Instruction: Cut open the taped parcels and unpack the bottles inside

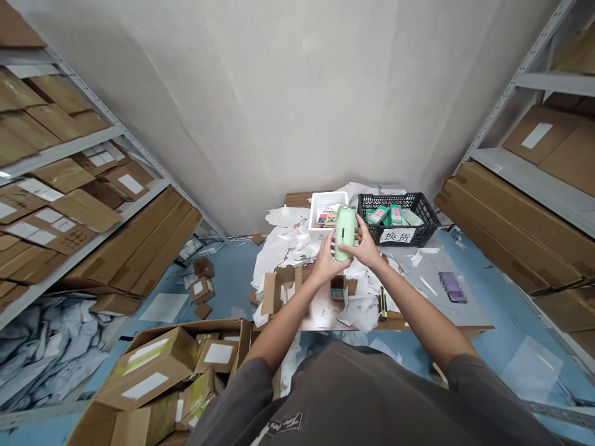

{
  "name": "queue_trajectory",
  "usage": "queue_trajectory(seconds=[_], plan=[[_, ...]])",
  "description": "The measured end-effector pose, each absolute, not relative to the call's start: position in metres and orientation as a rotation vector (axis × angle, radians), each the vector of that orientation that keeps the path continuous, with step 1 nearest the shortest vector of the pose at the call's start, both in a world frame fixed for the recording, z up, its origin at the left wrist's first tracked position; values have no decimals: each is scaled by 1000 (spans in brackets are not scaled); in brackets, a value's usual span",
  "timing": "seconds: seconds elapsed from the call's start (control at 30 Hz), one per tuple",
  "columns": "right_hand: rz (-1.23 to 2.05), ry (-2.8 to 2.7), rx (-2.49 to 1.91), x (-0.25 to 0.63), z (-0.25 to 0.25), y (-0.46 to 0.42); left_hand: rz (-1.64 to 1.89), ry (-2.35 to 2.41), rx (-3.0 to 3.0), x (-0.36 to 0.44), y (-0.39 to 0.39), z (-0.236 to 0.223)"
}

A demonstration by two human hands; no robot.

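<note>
A light green tumbler with a metal-coloured rim is held upright above the table, between both hands. My left hand grips its lower left side, fingers curled around it. On the other side, my right hand presses the tumbler with thumb and fingers. Below them stand an opened cardboard box and a small green box, among torn white paper. A yellow and black box cutter lies to the right of the paper.
Behind the hands stand a white bin and a black basket of green packets. A phone lies on the table's right. A large carton of parcels is at lower left. Shelves with boxes flank both sides.
</note>
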State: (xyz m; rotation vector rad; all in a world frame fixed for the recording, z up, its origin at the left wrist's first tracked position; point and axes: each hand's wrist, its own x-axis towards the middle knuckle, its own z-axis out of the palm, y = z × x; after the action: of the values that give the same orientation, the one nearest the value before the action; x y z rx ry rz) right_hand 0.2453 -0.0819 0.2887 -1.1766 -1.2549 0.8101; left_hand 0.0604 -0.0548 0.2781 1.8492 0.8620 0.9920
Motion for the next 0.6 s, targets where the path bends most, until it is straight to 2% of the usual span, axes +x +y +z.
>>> queue_trajectory(seconds=[0.13, 0.27, 0.43, 0.6], plan=[[997, -1241, -1103, 248, 293, -80, 920, 731, 1727, 60, -55, 282], [986, -1117, -1113, 245, 296, -81, 946, 765, 1783, 58, -54, 289], [1177, -1095, -1052, 248, 299, -86, 841, 660, 1729, 52, -44, 293], [948, -1131, -1153, 246, 301, -88, 890, 745, 1857, 51, -42, 295]])
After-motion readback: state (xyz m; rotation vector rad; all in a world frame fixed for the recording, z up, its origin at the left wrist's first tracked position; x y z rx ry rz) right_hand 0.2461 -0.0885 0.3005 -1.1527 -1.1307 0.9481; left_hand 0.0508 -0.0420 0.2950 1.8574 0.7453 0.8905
